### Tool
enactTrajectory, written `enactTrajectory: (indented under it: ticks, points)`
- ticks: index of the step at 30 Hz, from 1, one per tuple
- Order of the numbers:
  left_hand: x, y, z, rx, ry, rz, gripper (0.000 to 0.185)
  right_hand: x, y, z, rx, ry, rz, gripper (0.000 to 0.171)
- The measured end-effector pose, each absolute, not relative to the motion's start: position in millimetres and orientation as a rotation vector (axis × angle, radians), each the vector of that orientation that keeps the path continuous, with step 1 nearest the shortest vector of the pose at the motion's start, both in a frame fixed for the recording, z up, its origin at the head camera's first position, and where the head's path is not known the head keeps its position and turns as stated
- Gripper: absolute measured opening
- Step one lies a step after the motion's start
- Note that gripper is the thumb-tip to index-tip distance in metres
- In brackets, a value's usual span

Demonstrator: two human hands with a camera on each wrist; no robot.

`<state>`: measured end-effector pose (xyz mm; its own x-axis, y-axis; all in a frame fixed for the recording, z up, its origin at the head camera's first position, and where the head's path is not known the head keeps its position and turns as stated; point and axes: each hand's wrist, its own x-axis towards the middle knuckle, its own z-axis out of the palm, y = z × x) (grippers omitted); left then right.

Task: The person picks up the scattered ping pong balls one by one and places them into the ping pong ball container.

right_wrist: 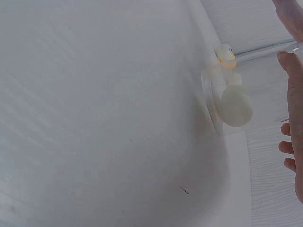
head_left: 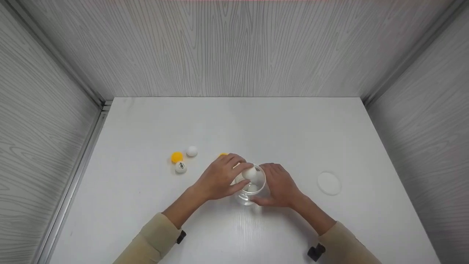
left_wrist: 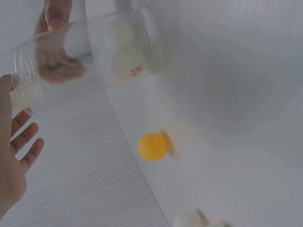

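A clear plastic cup (head_left: 247, 197) stands on the white table near the front middle. My right hand (head_left: 266, 184) grips its right side, fingers curled round the wall. My left hand (head_left: 243, 176) pinches a white ball (head_left: 250, 172) right over the cup's mouth. Another white ball (head_left: 252, 188) lies inside. In the left wrist view the cup (left_wrist: 90, 52) shows white balls (left_wrist: 124, 56) through its wall, with my left hand's fingers (left_wrist: 27, 142) below it. From the right wrist the cup's base (right_wrist: 214, 101) and a white ball (right_wrist: 236, 107) inside are seen, my right fingers (right_wrist: 292, 90) beside it.
To the left lie an orange ball (head_left: 177, 157), a white ball (head_left: 191, 151) and a printed white ball (head_left: 180, 167). Another orange ball (head_left: 222, 154) peeks out behind my left hand. A round white lid (head_left: 329, 183) lies at the right. Grey walls enclose the table.
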<state>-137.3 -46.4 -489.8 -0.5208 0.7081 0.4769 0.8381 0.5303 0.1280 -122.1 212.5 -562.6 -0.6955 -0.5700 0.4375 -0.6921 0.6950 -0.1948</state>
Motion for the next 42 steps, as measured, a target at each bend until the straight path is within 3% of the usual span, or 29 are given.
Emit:
enactTrajectory:
  ticks: [21, 42]
  points:
    - [-142, -55, -488, -1.268, -2.399, -0.463, 0.039, -121, 213, -562, 0.981, -2.586, 0.452, 0.087]
    - [-159, -84, -474, -1.089, -2.466, -0.423, 0.044, -122, 213, -564, 0.973, -2.608, 0.492, 0.085]
